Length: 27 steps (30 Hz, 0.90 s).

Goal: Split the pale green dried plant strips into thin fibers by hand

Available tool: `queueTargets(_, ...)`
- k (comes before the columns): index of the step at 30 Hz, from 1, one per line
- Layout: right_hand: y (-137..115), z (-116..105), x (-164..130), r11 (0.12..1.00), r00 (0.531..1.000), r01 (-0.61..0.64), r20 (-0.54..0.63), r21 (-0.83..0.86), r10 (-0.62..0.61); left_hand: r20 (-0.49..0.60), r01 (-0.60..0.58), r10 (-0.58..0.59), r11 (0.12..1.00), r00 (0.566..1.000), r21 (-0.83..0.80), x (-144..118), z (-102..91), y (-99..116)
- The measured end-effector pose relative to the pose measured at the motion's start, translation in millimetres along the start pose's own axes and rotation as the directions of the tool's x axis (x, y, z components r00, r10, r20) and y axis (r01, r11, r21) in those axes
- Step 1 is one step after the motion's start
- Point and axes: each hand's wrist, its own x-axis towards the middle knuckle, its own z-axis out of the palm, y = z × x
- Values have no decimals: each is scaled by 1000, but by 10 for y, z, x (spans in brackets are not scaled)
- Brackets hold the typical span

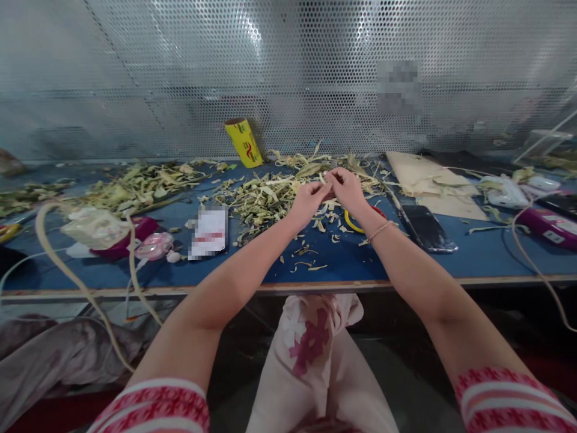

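Observation:
My left hand (312, 198) and my right hand (346, 187) meet over the table, fingertips pinched together. Between them shows a small pale plant piece (321, 178), mostly covered by the fingers. Beneath and behind lies a loose heap of dried, shredded leaves and stalks (256, 201), green to straw-coloured. Smaller scraps (306, 264) are scattered nearer the front edge. A yellow ring-shaped handle (352, 221) and a red curved part lie by my right wrist, partly hidden by it.
A yellow tube (244, 143) leans at the perforated metal panel (306, 72). Left are another leaf pile (144, 183), a printed packet (210, 233) and a purple device (128, 240) with hoses. Right are a phone (428, 227), cardboard (419, 171) and another purple device (547, 227).

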Motion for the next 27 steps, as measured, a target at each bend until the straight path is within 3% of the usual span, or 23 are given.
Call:
queueTargets(8,-8,15,2,993,995,-92,-34,69,94,-83,46,-49,999,995,-27,67,-30,-9)
queueTargets(13,-67,-36,-26,992,998,56,33,-110,-52,-50,17,-18,1000,999,-19,77,-68,-48)
queueTargets(16,-84,-39,-40,983,990,134,62,-122,-127,-33,-1,1,1000,999,-17,89,-80,-84)
queueTargets(27,-121,-27,-49,994,995,93,39,-57,-91,-80,-4,0,998,997,-62,78,-72,-25)
